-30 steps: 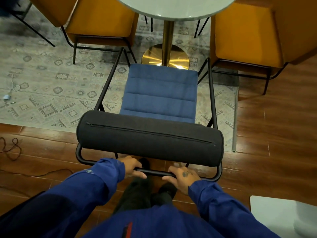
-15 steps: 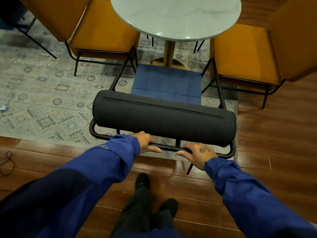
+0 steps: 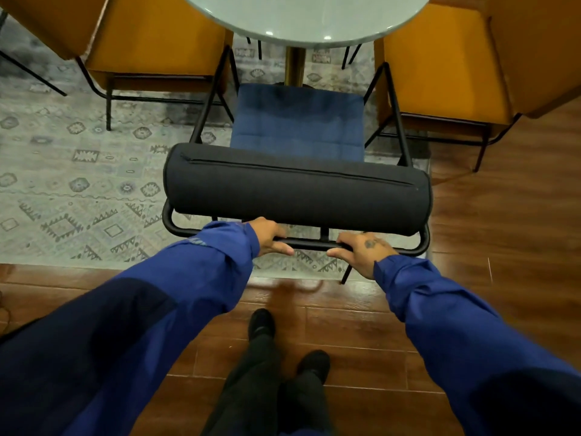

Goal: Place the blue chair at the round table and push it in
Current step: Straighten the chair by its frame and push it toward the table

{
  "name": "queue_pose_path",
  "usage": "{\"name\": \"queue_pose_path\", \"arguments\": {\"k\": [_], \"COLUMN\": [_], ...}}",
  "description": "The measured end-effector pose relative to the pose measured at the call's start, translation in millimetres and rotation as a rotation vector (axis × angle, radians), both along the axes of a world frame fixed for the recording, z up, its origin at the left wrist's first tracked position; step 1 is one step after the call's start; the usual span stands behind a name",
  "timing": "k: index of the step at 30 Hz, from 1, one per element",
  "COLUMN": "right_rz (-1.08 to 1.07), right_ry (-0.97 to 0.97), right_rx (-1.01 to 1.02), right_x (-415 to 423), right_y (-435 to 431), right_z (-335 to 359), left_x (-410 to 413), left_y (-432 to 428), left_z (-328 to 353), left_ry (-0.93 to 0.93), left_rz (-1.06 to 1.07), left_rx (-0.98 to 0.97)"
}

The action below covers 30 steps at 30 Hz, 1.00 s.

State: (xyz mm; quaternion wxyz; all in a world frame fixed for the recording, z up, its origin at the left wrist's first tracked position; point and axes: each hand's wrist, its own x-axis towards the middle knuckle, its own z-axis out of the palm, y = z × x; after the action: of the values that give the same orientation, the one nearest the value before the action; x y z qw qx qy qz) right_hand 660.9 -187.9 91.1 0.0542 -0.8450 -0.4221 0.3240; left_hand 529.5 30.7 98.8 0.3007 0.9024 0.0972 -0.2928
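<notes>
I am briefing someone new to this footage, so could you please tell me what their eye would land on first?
Dead centre, the blue chair with its fat dark bolster backrest points at the round table at the top edge. Just below the bolster, the left hand and right hand grip the chair's black rear bar. Mustard-yellow chairs flank it on both sides.

Blue chair (image 3: 298,121) now further in toward round table (image 3: 306,17), seat front edge at the table's gold post (image 3: 295,66), base disc hidden. Arms stretch out further; feet trail behind.
</notes>
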Motion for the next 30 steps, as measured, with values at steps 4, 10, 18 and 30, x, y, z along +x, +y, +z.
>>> {"name": "queue_pose_path", "arguments": {"k": [4,10,18,30], "right_rz": [-0.016,-0.087,-0.102,-0.096], "right_ry": [0.025,-0.003,0.021,-0.037], "right_rx": [-0.012,-0.039,-0.088,-0.086], "right_x": [-6.1,-4.3,23.1,40.7], "right_y": [-7.4,-17.5,-54.4,-59.9], "right_z": [-13.0,-12.4,-10.0,-12.7], "left_x": [-5.9,-18.9,-45.2,-31.4], "left_y": [-5.6,-1.7,31.4,22.4], "left_z": [-11.7,-8.9,-2.4,-3.6], "left_ry": [0.014,-0.031,0.042,0.029], "left_rz": [-0.029,0.044,0.096,0.117], "left_rx": [0.004,0.025,0.082,0.056]}}
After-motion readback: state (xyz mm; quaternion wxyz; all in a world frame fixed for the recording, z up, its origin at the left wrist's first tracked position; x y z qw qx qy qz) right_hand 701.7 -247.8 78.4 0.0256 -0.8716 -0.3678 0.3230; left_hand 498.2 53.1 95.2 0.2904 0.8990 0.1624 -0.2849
